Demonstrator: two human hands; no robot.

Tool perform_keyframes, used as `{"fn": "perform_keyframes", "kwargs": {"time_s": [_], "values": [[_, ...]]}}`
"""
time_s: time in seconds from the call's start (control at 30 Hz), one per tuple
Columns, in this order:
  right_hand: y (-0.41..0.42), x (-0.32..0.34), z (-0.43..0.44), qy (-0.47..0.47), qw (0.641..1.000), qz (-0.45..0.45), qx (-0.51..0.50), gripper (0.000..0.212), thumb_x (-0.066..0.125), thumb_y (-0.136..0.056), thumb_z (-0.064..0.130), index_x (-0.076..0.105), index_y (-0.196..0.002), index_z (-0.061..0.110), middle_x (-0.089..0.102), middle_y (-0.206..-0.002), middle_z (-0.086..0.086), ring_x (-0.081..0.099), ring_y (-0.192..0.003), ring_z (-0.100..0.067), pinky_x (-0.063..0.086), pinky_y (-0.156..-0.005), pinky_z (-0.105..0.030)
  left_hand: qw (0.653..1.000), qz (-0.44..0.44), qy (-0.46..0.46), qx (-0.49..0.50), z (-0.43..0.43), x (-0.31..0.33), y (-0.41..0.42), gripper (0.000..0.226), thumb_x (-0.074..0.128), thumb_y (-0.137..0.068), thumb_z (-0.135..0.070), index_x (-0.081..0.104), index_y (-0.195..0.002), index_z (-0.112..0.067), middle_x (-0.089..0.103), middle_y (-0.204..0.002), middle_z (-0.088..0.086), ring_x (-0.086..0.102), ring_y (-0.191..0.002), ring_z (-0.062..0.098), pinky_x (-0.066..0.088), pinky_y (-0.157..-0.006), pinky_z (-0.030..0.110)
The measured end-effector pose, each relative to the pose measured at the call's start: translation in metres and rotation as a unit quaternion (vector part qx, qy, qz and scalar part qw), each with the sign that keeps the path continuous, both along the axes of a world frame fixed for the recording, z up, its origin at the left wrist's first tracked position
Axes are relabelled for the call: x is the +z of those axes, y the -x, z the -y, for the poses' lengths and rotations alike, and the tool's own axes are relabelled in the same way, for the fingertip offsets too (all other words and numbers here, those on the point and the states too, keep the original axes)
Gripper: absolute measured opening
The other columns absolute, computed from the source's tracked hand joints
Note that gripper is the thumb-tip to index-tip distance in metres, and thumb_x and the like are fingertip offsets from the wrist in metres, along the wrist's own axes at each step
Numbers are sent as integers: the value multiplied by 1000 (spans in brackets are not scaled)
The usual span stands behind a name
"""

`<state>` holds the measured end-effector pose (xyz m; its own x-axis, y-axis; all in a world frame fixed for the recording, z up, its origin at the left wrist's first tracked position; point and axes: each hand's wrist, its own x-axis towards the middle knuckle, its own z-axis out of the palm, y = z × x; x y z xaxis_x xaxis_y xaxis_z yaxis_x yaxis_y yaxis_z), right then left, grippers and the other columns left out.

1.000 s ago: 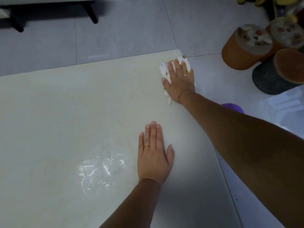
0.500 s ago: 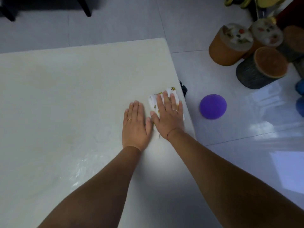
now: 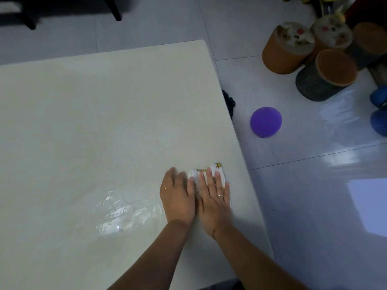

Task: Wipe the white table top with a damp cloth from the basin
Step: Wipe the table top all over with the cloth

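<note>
The white table top [image 3: 104, 111] fills the left and middle of the head view. A small white cloth with a yellow pattern [image 3: 216, 166] lies near the table's right edge. My right hand [image 3: 213, 204] presses flat on it and covers most of it. My left hand [image 3: 177, 197] lies flat on the table right beside it, thumb against the right hand, holding nothing. A wet, shiny streak [image 3: 123, 212] sits on the table left of my hands. No basin is in view.
On the tiled floor to the right are a purple ball [image 3: 265, 121], orange round stools [image 3: 287, 49], a dark stool [image 3: 326, 76] and blue objects [image 3: 379, 114]. A dark item [image 3: 229, 101] pokes out under the table's right edge. Dark furniture legs [image 3: 116, 11] stand beyond the table.
My right hand has dragged the cloth from the far right corner back along the right edge toward me. My left hand has ended up right beside it.
</note>
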<state>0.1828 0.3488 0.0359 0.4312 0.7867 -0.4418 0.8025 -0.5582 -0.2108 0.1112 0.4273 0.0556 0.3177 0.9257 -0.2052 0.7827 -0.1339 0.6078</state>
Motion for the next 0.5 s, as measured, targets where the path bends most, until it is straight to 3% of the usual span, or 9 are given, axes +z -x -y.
{"fn": "perform_keyframes", "kwargs": {"time_s": [0.13,0.23,0.3,0.4,0.5], "values": [[14,12,30,-52,995,-80,-23,60,25,-99,29,-11,-147,30,-26,-152,9,-26,-142,-17,-22,-113,-32,996,-62,69,-4,28,8,13,35,55,-93,-34,59,-120,-13,56,-118,10,50,-109,29,37,-90,36],[5,35,34,-178,957,-193,-124,58,50,-92,13,31,-146,18,11,-156,8,12,-146,-14,10,-119,-30,989,-68,127,6,41,14,16,41,59,-90,-40,54,-121,-14,58,-114,6,52,-107,27,39,-90,36],[-5,43,33,-215,939,-160,-215,58,58,-86,9,42,-141,16,30,-153,-1,33,-138,-16,29,-113,-31,985,-67,155,21,45,17,13,41,63,-87,-38,53,-117,-11,60,-111,7,53,-107,28,41,-91,38],[-18,42,31,-162,902,-113,-383,58,59,-87,19,40,-141,15,43,-142,-7,45,-126,-23,36,-103,-31,973,-44,212,82,43,20,6,36,67,-84,-33,55,-110,-12,62,-106,6,56,-105,28,44,-92,42],[-22,35,29,-98,854,-186,-476,54,62,-86,28,43,-135,14,65,-106,-1,60,-100,-22,47,-87,-32,958,-39,254,129,36,21,0,21,65,-84,-27,57,-99,-14,61,-107,7,58,-102,27,48,-91,43]]}}
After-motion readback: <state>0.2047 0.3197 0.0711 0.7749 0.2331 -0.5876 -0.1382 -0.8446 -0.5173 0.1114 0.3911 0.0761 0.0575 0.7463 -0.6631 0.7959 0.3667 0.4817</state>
